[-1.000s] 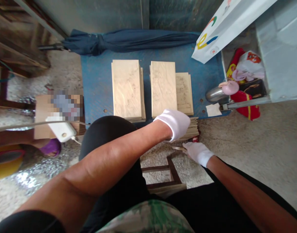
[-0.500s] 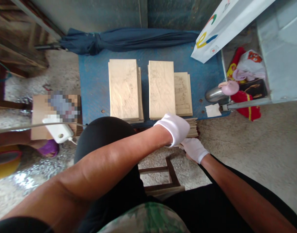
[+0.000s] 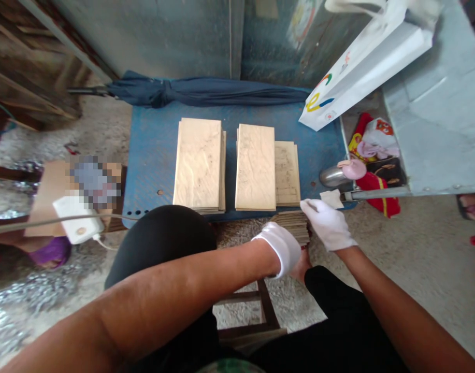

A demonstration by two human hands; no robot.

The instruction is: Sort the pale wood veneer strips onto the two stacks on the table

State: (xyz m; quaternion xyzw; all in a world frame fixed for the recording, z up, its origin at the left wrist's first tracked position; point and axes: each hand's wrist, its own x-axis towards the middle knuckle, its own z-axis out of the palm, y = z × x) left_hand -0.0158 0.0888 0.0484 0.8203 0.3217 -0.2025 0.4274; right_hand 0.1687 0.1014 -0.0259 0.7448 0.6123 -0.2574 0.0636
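Tile stack point(image 3: 293, 227) just off front edge of counter point(image 3: 152, 150), right of center | left hand point(image 3: 278, 248), right hand point(image 3: 327, 224), gloved, clamped on opposite sides | likely heavy, stiff, brittle, slippery; hold by edges.

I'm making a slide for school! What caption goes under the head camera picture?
White-gloved left hand and right hand hold a small stack of tiles near taller tile stacks on a blue table.

Bag: a white paper bag point(image 3: 365, 67) with a colored logo
Big letter: a yellow "e" point(image 3: 313, 102) near the bag's low corner
Curves: green and red above the "e", blue beside it
Small print: higher on the bag, too small to read
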